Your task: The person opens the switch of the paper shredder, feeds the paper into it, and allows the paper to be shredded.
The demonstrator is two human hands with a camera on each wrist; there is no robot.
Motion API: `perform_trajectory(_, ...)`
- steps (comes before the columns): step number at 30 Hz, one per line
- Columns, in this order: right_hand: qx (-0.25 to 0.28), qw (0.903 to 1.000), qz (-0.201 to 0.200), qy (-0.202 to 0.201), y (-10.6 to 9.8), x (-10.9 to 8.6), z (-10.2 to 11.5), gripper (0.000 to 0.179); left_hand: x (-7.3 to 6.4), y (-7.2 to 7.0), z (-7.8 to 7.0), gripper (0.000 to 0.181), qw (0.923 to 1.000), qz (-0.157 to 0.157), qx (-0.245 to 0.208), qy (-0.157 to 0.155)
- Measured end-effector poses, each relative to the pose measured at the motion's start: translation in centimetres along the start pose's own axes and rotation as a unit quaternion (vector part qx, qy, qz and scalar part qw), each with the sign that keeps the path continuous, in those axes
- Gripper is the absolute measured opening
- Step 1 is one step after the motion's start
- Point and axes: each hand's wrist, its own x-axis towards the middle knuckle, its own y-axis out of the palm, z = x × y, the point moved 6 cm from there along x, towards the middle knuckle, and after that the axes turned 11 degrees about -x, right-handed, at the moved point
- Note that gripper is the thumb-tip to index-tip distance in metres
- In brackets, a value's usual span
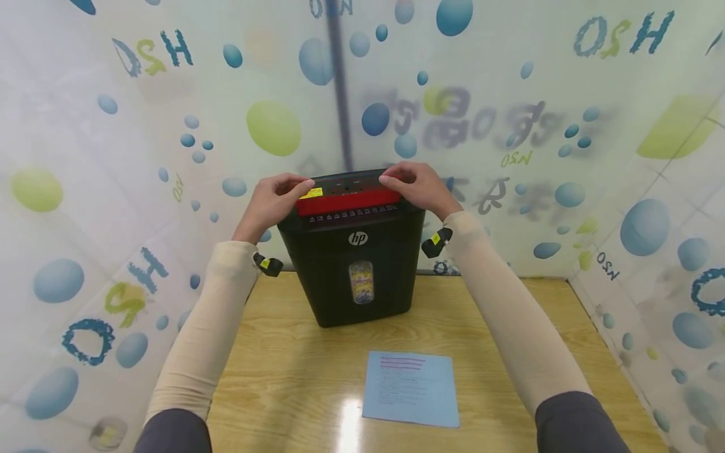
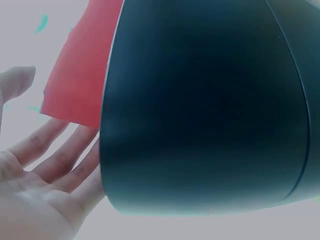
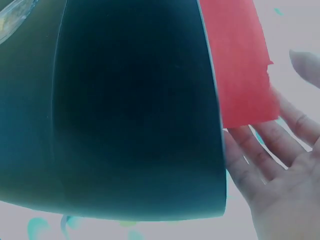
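Observation:
A black paper shredder (image 1: pixel 362 264) with an hp logo stands on the table. A red sheet (image 1: pixel 348 201) rises from its top. My left hand (image 1: pixel 277 198) is at the sheet's left end, near a yellow label. At its right end is my right hand (image 1: pixel 416 182). In the left wrist view the fingers reach behind the red sheet (image 2: pixel 82 70), and the thumb stands apart from it. The right wrist view likewise has fingers extended behind the red sheet (image 3: pixel 240 70), thumb apart. The fingertips are hidden behind sheet and shredder in both wrist views.
A light blue printed sheet (image 1: pixel 409 390) with pink lines lies in front of the shredder on the wooden table (image 1: pixel 283 371). A patterned curtain (image 1: pixel 498 157) hangs close behind and on both sides. Colourful shreds show through the shredder's window (image 1: pixel 361 283).

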Motion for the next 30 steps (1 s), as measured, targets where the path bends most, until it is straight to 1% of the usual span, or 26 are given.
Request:
perform_trajectory(4,-0.005,0.9998,0.016,-0.010,-0.1,-0.4,0.1,0.050,-0.2,0.1,-0.2,0.068,1.0000,0.004,0.006,0.004)
perform_trajectory(11,-0.028,0.9985,0.045,-0.013,-0.1,-1.2,0.0,0.062,-0.5,0.4,-0.4,0.070,0.9991,0.020,0.009,0.035)
perform_trajectory(14,-0.040,0.9980,0.048,-0.012,-0.1,-1.5,-0.1,0.068,-0.7,0.5,-0.3,0.071,0.9989,0.026,0.006,0.038)
perform_trajectory(17,-0.055,0.9974,0.042,-0.019,-0.2,-1.7,-0.2,0.073,-1.0,0.6,-0.2,0.075,0.9988,0.026,0.011,0.041)
perform_trajectory(21,-0.081,0.9952,0.033,-0.044,-0.5,-2.1,-0.2,0.079,-1.5,0.8,-0.5,0.084,0.9957,0.019,0.049,0.077)
perform_trajectory(25,-0.101,0.9919,0.027,-0.072,-0.6,-2.8,-0.1,0.087,-2.2,0.8,-0.5,0.091,0.9885,0.006,0.087,0.123)
perform_trajectory(27,-0.110,0.9906,0.023,-0.078,-0.7,-3.3,-0.1,0.090,-2.6,0.7,-0.3,0.094,0.9857,-0.001,0.099,0.136)
perform_trajectory(30,-0.124,0.9893,0.013,-0.076,-1.0,-4.2,-0.6,0.094,-3.4,0.5,0.1,0.099,0.9833,-0.013,0.109,0.145)
